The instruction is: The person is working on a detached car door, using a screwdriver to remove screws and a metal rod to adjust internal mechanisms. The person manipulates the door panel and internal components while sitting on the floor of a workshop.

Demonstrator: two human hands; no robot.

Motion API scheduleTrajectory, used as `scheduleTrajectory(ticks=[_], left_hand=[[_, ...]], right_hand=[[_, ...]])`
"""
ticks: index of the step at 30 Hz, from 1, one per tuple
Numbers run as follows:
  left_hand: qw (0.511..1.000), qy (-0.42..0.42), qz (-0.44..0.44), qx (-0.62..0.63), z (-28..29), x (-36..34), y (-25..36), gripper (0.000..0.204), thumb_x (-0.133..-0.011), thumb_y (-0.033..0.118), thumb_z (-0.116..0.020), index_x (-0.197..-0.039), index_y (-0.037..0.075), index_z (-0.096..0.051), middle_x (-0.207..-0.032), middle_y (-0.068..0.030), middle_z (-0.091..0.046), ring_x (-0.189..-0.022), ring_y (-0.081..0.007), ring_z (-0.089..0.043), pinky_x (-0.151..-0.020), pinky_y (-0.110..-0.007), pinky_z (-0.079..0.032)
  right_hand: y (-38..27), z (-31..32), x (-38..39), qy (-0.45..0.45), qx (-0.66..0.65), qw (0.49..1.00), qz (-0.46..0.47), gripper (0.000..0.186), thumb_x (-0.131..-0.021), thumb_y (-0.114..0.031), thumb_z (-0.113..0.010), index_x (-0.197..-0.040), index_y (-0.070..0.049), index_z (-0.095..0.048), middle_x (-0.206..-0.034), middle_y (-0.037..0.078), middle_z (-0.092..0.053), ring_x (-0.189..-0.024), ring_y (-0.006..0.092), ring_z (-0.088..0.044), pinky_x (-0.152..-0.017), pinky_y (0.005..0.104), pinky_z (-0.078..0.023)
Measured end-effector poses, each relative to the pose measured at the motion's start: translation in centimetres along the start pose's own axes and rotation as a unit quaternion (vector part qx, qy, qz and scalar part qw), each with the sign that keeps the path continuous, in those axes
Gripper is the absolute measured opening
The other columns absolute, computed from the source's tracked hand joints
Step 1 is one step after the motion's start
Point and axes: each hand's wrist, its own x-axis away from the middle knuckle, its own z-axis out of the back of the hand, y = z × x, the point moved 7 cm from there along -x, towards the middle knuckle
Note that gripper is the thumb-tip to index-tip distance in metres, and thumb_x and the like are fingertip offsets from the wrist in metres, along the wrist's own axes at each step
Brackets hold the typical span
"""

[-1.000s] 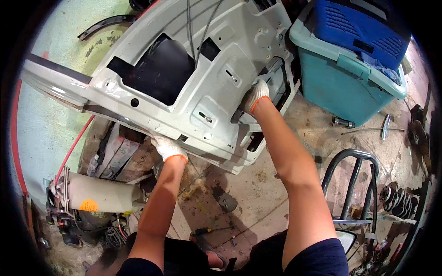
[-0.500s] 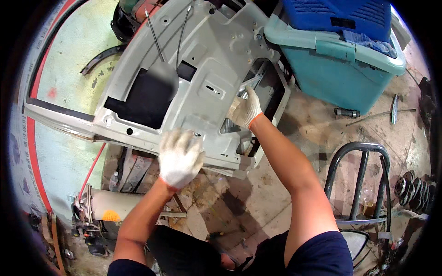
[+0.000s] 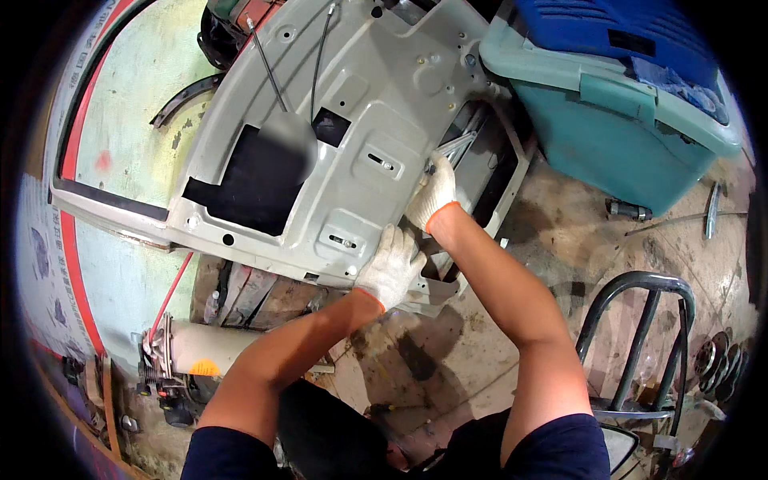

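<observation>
A grey car door panel (image 3: pixel 384 104) lies tilted before me, with its inner side up. My right hand (image 3: pixel 436 196), in a white knitted glove with an orange cuff, reaches into the opening at the panel's right side. It is closed around a metal window regulator (image 3: pixel 458 147), whose arms show past the fingers; the grip itself is partly hidden. My left hand (image 3: pixel 392 268), gloved alike, rests on the panel's near edge beside a slotted recess (image 3: pixel 344 241). Its fingers lie forward on the metal, slightly bent, and hold nothing I can see.
A teal storage bin (image 3: pixel 608 132) with a blue crate (image 3: pixel 632 36) on top stands at the right. A black tubular frame (image 3: pixel 640 280) and a coil spring (image 3: pixel 714 360) lie nearer. At the left is a beige cylinder (image 3: pixel 208 346). Two cables (image 3: pixel 268 64) stick up from the panel.
My left hand has moved right along the near edge and come down onto the panel, closer to my right hand. The right hand stays at the opening. The view has shifted slightly.
</observation>
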Motion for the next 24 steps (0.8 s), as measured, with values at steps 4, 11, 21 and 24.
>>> scheduleTrajectory(ticks=[4,11,21,24], left_hand=[[0.999,0.046,0.013,-0.021,-0.5,-0.5,0.2,0.057,-0.084,0.053,-0.059,-0.125,0.012,-0.058,-0.132,-0.0239,-0.049,-0.129,-0.0414,-0.042,-0.114,-0.061,-0.016],[0.998,0.061,0.015,-0.023,-0.3,0.0,0.1,0.058,-0.079,0.052,-0.066,-0.119,0.01,-0.063,-0.116,-0.0214,-0.055,-0.121,-0.041,-0.047,-0.115,-0.059,-0.018],[0.994,0.107,0.014,0.006,0.6,0.3,0.0,0.059,-0.078,0.049,-0.066,-0.123,0.01,-0.061,-0.122,-0.0225,-0.055,-0.123,-0.0394,-0.047,-0.115,-0.06,-0.018],[0.983,0.173,0.022,0.052,0.5,0.2,0.4,0.065,-0.074,0.038,-0.07,-0.127,0.004,-0.056,-0.12,-0.0253,-0.053,-0.121,-0.0395,-0.048,-0.115,-0.058,-0.022]], right_hand=[[-0.2,-0.5,-1.0,-0.035,0.008,0.999,-0.013,0.065,-0.093,-0.049,-0.034,-0.141,-0.008,-0.045,-0.143,0.016,-0.048,-0.131,0.0347,-0.045,-0.111,0.0536,-0.033],[0.8,-0.5,-1.4,-0.003,-0.001,1.0,0.001,0.067,-0.094,-0.05,-0.032,-0.146,-0.009,-0.042,-0.149,0.017,-0.042,-0.135,0.0352,-0.041,-0.114,0.0516,-0.029],[-0.3,-0.5,-0.6,0.022,0.143,0.988,0.049,0.063,-0.095,-0.049,-0.035,-0.141,-0.006,-0.044,-0.144,0.017,-0.045,-0.132,0.032,-0.044,-0.109,0.052,-0.035],[-1.2,0.4,0.4,0.088,0.257,0.962,0.039,0.064,-0.094,-0.052,-0.039,-0.137,-0.004,-0.048,-0.133,0.019,-0.054,-0.123,0.0315,-0.052,-0.105,0.0499,-0.039]])
